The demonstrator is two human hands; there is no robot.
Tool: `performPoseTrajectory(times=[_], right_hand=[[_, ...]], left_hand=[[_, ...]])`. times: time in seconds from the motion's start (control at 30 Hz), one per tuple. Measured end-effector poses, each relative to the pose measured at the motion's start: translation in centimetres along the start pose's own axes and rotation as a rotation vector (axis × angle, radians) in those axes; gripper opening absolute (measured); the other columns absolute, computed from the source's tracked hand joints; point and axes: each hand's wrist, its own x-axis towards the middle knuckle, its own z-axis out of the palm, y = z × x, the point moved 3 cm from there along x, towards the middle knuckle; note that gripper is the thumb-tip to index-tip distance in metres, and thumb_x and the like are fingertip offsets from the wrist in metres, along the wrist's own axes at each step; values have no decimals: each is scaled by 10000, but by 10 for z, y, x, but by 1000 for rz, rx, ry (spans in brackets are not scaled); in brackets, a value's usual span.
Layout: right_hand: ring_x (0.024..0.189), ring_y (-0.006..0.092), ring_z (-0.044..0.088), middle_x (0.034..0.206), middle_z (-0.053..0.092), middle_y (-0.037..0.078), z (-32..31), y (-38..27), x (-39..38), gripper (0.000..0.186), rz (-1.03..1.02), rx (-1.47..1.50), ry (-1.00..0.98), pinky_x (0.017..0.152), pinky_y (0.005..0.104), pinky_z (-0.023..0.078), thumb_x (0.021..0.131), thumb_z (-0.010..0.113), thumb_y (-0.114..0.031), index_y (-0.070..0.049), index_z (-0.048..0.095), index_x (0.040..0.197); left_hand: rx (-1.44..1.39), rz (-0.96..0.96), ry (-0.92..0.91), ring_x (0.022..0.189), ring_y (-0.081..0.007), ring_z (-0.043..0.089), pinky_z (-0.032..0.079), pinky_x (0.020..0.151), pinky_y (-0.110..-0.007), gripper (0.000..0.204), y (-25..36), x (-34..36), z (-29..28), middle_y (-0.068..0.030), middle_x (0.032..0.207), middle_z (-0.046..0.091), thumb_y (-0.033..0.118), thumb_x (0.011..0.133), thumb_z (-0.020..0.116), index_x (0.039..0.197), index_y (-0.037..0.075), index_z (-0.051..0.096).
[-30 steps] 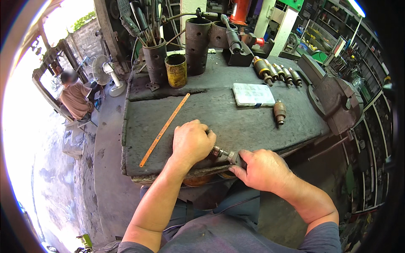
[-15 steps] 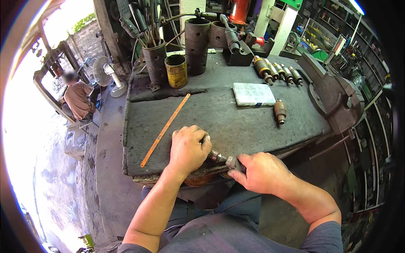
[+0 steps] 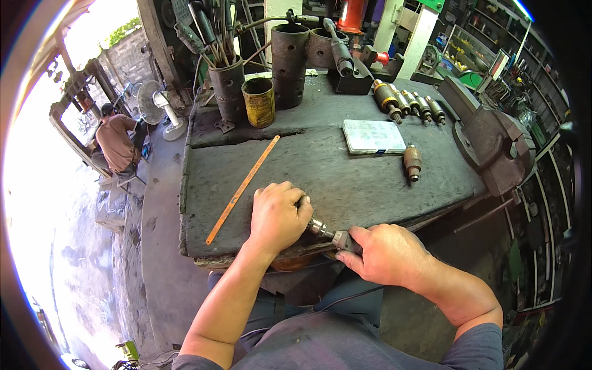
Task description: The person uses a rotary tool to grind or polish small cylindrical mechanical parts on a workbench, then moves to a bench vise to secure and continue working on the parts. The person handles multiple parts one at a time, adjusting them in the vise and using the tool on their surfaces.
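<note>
Over the bench's near edge, my left hand [image 3: 279,216] is closed round a shiny cylindrical metal part [image 3: 315,226]; most of it hides in the fist. Just to the right, my right hand [image 3: 387,254] grips a grey handheld rotary tool [image 3: 346,242], thumb along its side. The tool's thin tip points left at the metal part's end; whether they touch I cannot tell. An orange hacksaw blade [image 3: 243,190] lies flat to the left of my left hand.
A clear plastic case [image 3: 374,137] and a motor armature [image 3: 412,164] lie beyond my hands. Several armatures [image 3: 407,102] line up farther back. A bench vise [image 3: 498,148] stands at the right. Metal tubes, a yellow can [image 3: 259,103] and a seated person [image 3: 117,140] are at left.
The rotary tool's front has moved slightly right, and its thin tip shows more against the metal part. My left hand keeps its grip. The whole view has shifted a little.
</note>
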Motion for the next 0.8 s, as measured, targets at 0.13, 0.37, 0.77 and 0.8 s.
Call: performPoseTrajectory(times=[0.13,0.37,0.77,0.8], right_hand=[[773,496,780,787,768,250,-2,2,2,535,28,-35,25,720,593,640,1071,719,-532,3,741,1081],[789,496,781,801,771,251,0,0,0,535,7,-37,-21,740,599,640,1074,713,-532,2,735,1097],[782,502,777,795,766,250,2,1,1,533,13,-9,29,729,599,638,1060,729,-538,-5,740,1056],[780,502,777,794,766,250,3,1,1,535,9,-13,27,729,599,638,1058,730,-540,-5,741,1056]], left_hand=[[15,-10,-5,959,-363,710,511,902,-515,204,1,4,2,-102,925,744,226,970,745,883,56,817],[57,-37,-38,958,-370,714,510,893,-525,235,1,9,4,-115,895,726,241,969,746,843,51,804],[51,-37,-31,943,-381,720,519,874,-529,236,1,11,6,-120,892,730,245,960,748,836,53,806],[48,-42,-33,943,-382,720,519,874,-529,235,1,11,5,-121,892,730,244,959,749,836,53,806]])
